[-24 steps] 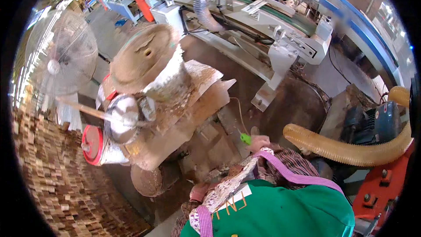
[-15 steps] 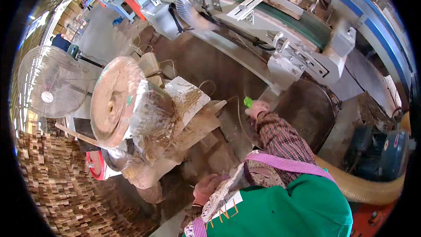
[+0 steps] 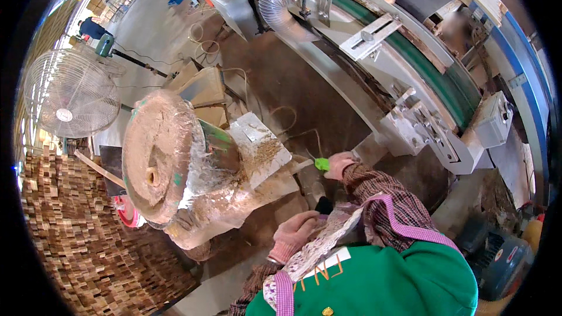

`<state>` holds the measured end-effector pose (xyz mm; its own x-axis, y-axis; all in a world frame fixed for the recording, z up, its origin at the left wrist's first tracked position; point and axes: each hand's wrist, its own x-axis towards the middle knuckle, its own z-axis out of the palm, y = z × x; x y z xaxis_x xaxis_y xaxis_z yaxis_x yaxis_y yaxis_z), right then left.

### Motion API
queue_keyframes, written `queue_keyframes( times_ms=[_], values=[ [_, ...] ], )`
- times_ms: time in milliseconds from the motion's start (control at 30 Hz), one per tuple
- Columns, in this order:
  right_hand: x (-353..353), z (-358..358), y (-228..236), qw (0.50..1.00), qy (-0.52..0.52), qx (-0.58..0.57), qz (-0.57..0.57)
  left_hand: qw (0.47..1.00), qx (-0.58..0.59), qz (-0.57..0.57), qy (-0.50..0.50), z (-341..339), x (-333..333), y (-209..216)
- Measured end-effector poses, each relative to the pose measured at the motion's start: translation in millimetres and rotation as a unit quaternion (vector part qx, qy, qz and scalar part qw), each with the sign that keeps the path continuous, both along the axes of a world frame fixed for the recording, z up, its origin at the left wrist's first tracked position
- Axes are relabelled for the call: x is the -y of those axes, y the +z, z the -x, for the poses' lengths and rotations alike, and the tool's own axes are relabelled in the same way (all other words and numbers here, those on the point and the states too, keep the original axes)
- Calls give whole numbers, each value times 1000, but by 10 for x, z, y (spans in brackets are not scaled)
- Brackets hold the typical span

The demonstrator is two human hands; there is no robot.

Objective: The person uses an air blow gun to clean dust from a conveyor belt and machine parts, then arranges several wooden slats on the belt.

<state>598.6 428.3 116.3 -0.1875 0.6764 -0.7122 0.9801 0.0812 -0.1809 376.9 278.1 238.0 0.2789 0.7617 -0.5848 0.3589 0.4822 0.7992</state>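
My right hand point(image 3: 338, 165), in a pinkish glove, is closed round a small bright green tool point(image 3: 321, 164) with a thin tip that points away to the left. Closer to my body, my left hand point(image 3: 294, 234), also in a pinkish glove, has its fingers curled beside the lace edge point(image 3: 333, 225) of my clothing; what they hold, if anything, is hidden. To the left of both hands stands a large round drum point(image 3: 158, 152), crusted with pale brown dust. A white board point(image 3: 257, 134) strewn with brown crumbs lies between the drum and my right hand.
A long machine with a green belt point(image 3: 418, 58) runs along the far right side. A wire-caged fan point(image 3: 73, 96) stands at far left, above stacked wood blocks point(image 3: 88, 228). Thin hoses point(image 3: 202, 47) loop over the floor. A dark motor point(image 3: 497, 263) sits at lower right.
My right hand has drawn nearer and slightly left with the green tool, its thin tip now showing. My left hand has risen a little to the right. The view has shifted.
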Motion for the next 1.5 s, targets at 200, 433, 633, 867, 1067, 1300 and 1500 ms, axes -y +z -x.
queue_keyframes(
  times_ms=[200, 433, 633, 867, 1067, 1300, 1500],
  values=[
    [-1007, 98, 406, 953, -276, -77, -96, 999, 9, -24, -21, -131, -714, -138],
    [-1169, 252, 1421, 927, -275, -198, -159, 996, -2, -92, 8, -763, -1614, -73],
    [-986, -23, 2134, 836, -213, -369, -346, 949, 117, -37, -290, -866, -2177, 71],
    [-1159, -413, 2810, 679, -488, -516, -186, 916, 94, -47, -388, -1104, -2484, 255],
    [-1879, -460, 3014, 563, -509, -585, -285, 954, 201, -174, -136, -1491, -2986, 747],
    [-2003, -871, 2918, 821, -293, -325, -366, 875, 23, -478, 75, -1370, -3713, 428],
    [-2047, -924, 2425, 890, -129, -86, -428, 923, 144, -282, 219, -1089, -4402, 975]
  ],
)
